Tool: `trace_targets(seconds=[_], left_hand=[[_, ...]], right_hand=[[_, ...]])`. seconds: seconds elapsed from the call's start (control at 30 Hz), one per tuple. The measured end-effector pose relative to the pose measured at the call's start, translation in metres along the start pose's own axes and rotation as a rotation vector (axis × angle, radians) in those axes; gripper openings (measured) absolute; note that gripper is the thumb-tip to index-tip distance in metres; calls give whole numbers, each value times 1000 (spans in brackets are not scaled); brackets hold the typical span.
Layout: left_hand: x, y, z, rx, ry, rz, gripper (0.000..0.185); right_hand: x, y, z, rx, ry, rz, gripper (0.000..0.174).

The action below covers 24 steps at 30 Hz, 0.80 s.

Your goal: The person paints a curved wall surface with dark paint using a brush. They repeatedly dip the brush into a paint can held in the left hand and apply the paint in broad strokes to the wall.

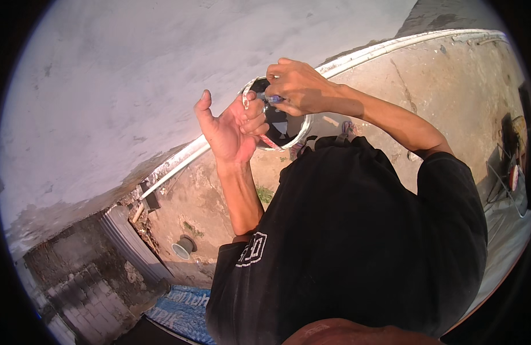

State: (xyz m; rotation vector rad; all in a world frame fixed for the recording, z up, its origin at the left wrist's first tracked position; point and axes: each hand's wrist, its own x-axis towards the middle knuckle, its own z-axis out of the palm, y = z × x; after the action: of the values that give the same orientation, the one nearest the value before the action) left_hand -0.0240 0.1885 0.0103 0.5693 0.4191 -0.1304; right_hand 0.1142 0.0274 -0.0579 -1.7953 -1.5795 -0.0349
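A round container [293, 125] with a whitish rim and a glossy dark inside is in front of me, near the wall. A red-and-white strap or band [269, 141] crosses its left side. My left hand [237, 125], palm up and thumb apart, has its fingers curled round this band, whose upper end shows above the fist. At the upper right of the container, my right hand [291, 88] is closed on a small, shiny bluish object [275, 99]; what it is cannot be told. The fingers hide part of the rim.
A pale plastered wall [118, 86] rises ahead, with a white pipe [175, 166] along its foot. On the cracked concrete floor [183, 215] lies a small grey pot [183, 248]. Corrugated sheet [134, 246] and blue printed sheeting [183, 306] are lower left; a metal frame [504, 181] is at right.
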Motion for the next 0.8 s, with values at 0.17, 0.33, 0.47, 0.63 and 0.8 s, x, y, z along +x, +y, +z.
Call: trace_targets(seconds=[0.17,0.33,0.47,0.63,0.8], left_hand=[[-5,-4,5,28,48,-7,87],[-5,-7,4,99,45,42,87],[-2,-5,6,177,52,93,87],[3,-3,5,165,14,90,87],[4,-8,4,181,39,96,88]], right_hand=[[-7,-4,0,-57,213,-133,13],[-19,-8,1,-89,309,-103,12],[-22,-12,5,88,331,180,19],[-6,-33,-18,469,-186,744,29],[-4,-26,-14,482,-167,685,28]])
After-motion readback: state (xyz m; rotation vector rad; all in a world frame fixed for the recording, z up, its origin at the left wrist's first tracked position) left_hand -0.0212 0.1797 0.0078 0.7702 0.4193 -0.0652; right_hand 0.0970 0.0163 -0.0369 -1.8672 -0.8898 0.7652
